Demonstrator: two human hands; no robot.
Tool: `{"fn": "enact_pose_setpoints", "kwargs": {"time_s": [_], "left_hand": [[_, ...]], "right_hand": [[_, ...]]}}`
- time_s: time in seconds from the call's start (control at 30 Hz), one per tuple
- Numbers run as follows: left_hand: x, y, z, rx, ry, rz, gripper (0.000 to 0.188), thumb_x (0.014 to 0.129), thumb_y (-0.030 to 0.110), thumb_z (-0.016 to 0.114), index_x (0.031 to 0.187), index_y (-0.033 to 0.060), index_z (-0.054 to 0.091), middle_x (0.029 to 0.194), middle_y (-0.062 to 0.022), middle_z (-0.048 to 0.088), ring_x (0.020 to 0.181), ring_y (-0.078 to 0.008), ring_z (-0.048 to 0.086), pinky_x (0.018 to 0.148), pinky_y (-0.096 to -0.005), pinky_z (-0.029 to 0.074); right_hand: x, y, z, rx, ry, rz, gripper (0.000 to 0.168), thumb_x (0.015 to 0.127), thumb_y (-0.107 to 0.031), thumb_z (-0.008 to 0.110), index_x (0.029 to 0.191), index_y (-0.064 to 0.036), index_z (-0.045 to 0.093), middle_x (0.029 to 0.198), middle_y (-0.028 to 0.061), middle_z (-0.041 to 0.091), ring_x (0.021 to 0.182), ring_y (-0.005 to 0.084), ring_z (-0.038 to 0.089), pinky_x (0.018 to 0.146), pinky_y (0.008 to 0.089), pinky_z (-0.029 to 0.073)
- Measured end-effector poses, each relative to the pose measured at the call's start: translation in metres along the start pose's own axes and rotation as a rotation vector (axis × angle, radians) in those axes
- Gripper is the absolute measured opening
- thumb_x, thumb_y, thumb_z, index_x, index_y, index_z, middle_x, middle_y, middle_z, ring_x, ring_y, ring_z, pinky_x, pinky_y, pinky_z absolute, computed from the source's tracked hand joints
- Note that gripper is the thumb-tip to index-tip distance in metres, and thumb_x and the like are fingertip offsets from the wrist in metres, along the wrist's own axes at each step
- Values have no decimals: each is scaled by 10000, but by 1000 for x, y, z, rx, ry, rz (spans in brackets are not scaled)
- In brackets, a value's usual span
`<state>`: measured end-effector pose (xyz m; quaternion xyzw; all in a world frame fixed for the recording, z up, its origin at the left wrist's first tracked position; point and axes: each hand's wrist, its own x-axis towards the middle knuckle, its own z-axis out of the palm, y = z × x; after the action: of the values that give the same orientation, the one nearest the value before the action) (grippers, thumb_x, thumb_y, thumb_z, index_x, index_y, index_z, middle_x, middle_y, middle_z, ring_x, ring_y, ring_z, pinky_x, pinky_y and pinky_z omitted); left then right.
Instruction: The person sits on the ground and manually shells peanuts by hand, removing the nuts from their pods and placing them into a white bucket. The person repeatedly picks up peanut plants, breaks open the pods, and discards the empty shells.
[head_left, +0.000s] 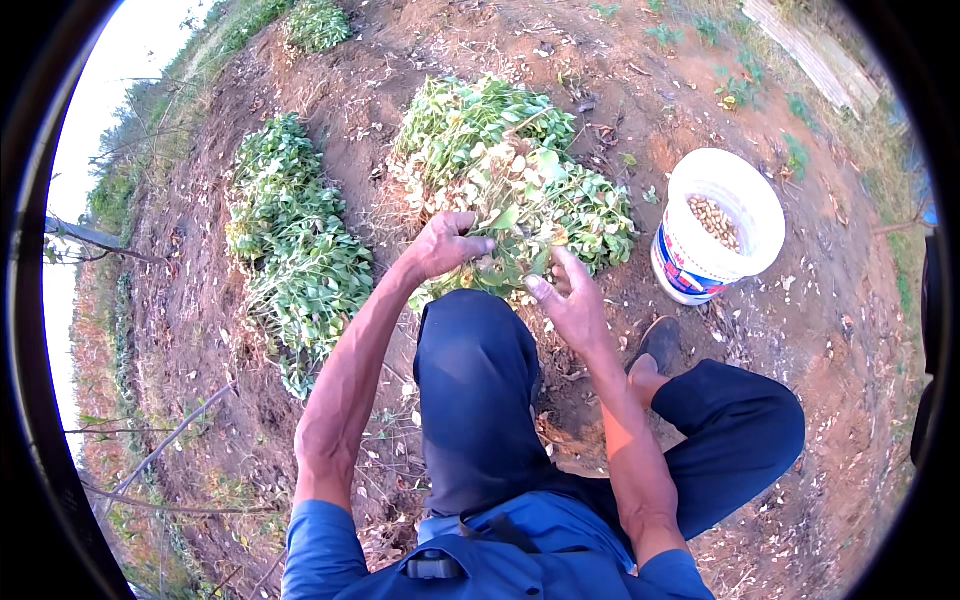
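Note:
Uprooted peanut plants (487, 112) lie in a leafy heap in front of my raised knee, with pale pods (450, 199) among their roots. At the near side of the heap, my left hand (448, 246) has its fingers curled about the stems of a peanut plant (506, 264), its thumb pointing right. Across from it, my right hand (576, 301) touches the leaves of that plant, thumb and forefinger apart. Leaves hide some of its fingertips, so whether it pinches anything is unclear. A white plastic bucket (682, 251) with loose peanuts (714, 221) in it stands to the right.
A second long pile of peanut plants (296, 232) lies to the left on bare brown soil (817, 360). Farther off is a small plant bunch (319, 26). My shod foot (660, 343) rests just below the bucket. Thin branches (169, 439) cross the left side.

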<state>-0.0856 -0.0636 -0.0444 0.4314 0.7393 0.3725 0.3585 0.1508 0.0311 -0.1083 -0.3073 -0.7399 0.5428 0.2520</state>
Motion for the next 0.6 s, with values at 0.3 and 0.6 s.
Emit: {"fn": "enact_pose_setpoints", "kwargs": {"time_s": [0.3, 0.6], "left_hand": [[-8, 114, 25, -241, -155, 56, 197, 891, 226, 770, 819, 57, 700, 766, 56, 598, 739, -68, 509, 657, -292, 410], [-58, 6, 181, -226, 91, 54, 280, 1033, 250, 552, 1098, -12, 627, 890, -118, 699, 786, -240, 678, 718, -374, 550]], "right_hand": [[-11, -34, -21, 414, 36, 78, 847, 916, -549, 738, 1453, 42, 455, 1280, 193, 616, 1172, 278, 613, 981, 377, 500], [-65, -13, -33, 828, -64, 545, 521, 940, -409, 765, 1258, -13, 649, 1084, 41, 679, 904, 113, 633, 785, 292, 520]]}}
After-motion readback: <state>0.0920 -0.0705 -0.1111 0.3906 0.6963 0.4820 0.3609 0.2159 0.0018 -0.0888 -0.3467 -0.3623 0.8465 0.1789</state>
